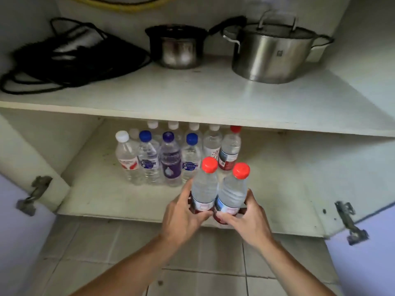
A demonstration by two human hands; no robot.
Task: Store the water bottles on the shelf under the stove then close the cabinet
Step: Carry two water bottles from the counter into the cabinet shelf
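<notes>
Two red-capped bottles (218, 189) stand upright, touching, at the front edge of the lower shelf (119, 199), just before the stored row of bottles (171, 159); I see my left hand (183, 214) and right hand (250, 218), fingers clamped on one each.

Two bottles (218, 189) stand upright side by side, touching, between the left hand (183, 212) and right hand (249, 218), at the front edge of the lower shelf (102, 199). Beyond the hands and to their left, rows of bottles (171, 154) stand further back on that shelf. Above the hands, the upper shelf (192, 97) bears a bag (70, 58) at left, a small pot (177, 47) straight ahead and a big pot (271, 50) to the right.
</notes>
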